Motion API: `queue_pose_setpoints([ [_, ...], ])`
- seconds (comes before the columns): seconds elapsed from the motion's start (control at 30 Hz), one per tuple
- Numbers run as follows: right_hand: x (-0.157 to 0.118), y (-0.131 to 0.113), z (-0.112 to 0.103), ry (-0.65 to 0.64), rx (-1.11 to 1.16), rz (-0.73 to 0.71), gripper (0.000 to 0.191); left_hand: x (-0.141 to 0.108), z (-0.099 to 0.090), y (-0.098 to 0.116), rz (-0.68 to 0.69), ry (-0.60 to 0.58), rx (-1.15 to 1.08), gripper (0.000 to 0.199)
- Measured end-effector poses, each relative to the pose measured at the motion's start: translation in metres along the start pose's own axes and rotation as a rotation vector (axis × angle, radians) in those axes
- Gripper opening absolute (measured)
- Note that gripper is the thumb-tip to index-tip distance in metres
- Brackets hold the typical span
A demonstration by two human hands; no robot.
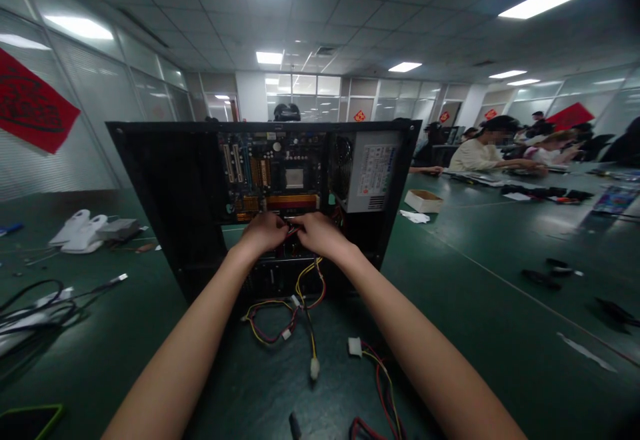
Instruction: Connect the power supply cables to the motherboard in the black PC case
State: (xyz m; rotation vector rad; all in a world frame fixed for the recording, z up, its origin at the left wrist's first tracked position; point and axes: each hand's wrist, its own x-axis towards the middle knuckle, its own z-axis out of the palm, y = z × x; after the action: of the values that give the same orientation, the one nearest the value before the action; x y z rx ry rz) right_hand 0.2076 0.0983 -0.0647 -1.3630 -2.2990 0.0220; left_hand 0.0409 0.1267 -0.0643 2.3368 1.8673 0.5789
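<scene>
In the bright office, on the green table [450, 280], stands an open black metal computer case [165, 187]. The dark flat circuit board [300, 150] and grey metal power supply [375, 173] are inside. Coloured wires with a white plastic plug [314, 368] lie loose in front, so I judge the wiring is unfinished. Left hand [265, 232] and right hand [320, 233] seem to pinch thin cables [293, 231] below the board; exact grip I cannot tell. Around them, board and lower frame are near; more room opens toward the front.
</scene>
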Motion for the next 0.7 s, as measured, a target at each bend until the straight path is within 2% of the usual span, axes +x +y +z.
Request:
queue_pose_setpoints([
  [0.2, -0.0001, -0.0013, -0.0018, -0.026, -0.036, 0.01, 0.039, -0.0003, 0.0, -0.0004, 0.011, -0.03, 0.016, 0.031],
  [0.7, -0.0006, 0.0006, -0.0011, -0.049, -0.068, 0.011, 0.036, 0.0048, -0.0006, 0.0002, 0.065, 0.004, 0.088, 0.032],
])
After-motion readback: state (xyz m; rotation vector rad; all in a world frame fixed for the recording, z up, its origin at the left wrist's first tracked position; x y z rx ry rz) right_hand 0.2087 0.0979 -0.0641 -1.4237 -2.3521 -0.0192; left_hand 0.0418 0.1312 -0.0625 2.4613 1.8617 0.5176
